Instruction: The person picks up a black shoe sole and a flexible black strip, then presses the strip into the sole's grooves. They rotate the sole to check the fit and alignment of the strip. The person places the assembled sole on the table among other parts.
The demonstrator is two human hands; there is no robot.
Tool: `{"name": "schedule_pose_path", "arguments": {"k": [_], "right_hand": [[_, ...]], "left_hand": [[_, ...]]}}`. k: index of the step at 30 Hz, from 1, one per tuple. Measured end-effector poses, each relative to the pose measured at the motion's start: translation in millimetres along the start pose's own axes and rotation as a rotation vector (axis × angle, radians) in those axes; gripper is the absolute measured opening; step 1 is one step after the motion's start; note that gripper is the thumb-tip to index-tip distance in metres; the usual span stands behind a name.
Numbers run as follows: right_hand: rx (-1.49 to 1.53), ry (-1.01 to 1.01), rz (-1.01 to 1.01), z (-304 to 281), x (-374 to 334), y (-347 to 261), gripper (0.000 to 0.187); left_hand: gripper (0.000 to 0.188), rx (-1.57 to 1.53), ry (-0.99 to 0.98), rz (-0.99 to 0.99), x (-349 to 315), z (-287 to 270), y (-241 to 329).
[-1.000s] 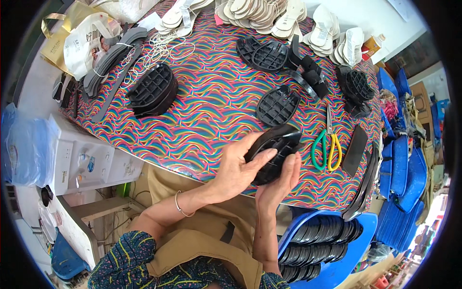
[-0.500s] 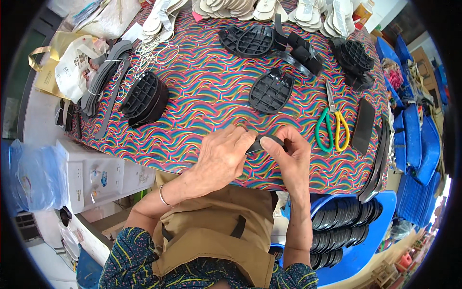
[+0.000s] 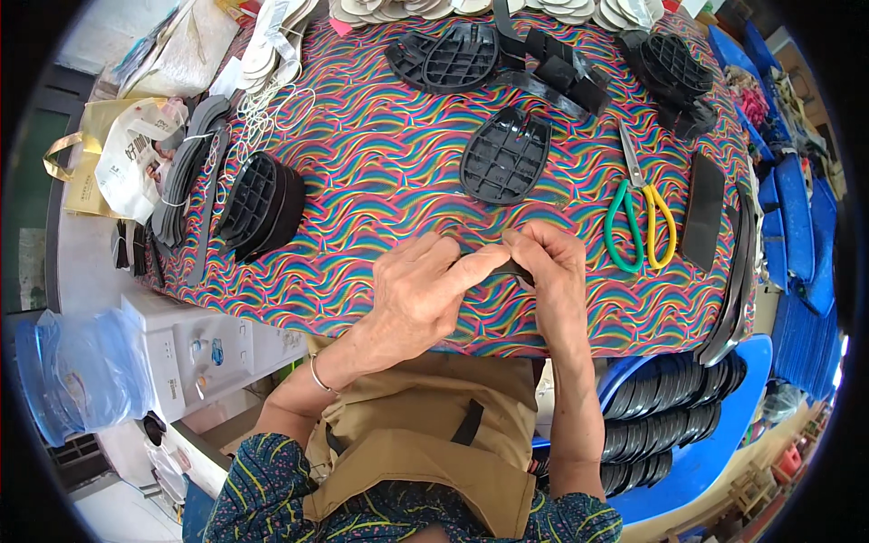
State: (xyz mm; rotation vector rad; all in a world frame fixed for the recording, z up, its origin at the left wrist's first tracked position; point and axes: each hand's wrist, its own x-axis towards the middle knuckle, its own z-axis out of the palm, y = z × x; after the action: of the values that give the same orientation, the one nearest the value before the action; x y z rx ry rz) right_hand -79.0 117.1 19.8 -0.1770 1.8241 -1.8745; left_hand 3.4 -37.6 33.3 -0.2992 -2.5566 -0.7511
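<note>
Near the front edge of the table my left hand (image 3: 418,285) and my right hand (image 3: 554,271) meet over a small black strip (image 3: 518,271). Both are closed on it, and my fingers cover most of it. The left index finger stretches across to the right fingertips. Just beyond my hands lies a black heel piece (image 3: 505,158) with a gridded face. Scissors (image 3: 639,204) with one green and one yellow handle lie to the right, blades slightly apart and pointing away from me.
A stack of black heel pieces (image 3: 262,206) stands at left, beside bundled grey strips (image 3: 188,167) and white string (image 3: 272,118). More black parts (image 3: 457,59) and pale insoles (image 3: 380,9) line the back. Dark strips (image 3: 735,281) hang over the right edge, above a blue tub (image 3: 729,457).
The view has shifted a little. My left index finger has straightened toward the right fingertips, and my right thumb has drawn back beside its fingers. The strip now shows less.
</note>
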Motion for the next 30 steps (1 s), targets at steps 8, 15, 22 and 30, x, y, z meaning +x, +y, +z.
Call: {"name": "schedule_pose_path", "arguments": {"k": [8, 15, 22, 30], "right_hand": [[0.094, -0.083, 0.017, -9, 11, 15, 0.026], [-0.071, 0.072, 0.095, -17, -3, 3, 0.032], [-0.836, 0.162, -0.672, -24, -35, -17, 0.02], [-1.282, 0.121, -1.113, -25, -17, 3, 0.025]], "left_hand": [[0.049, -0.087, -0.097, -0.117, 15, -8, 7], [0.042, -0.14, -0.075, -0.173, 17, -6, 13], [0.035, -0.112, -0.078, -0.165, 16, -4, 11], [0.037, -0.11, -0.027, -0.151, 13, -1, 11]]}}
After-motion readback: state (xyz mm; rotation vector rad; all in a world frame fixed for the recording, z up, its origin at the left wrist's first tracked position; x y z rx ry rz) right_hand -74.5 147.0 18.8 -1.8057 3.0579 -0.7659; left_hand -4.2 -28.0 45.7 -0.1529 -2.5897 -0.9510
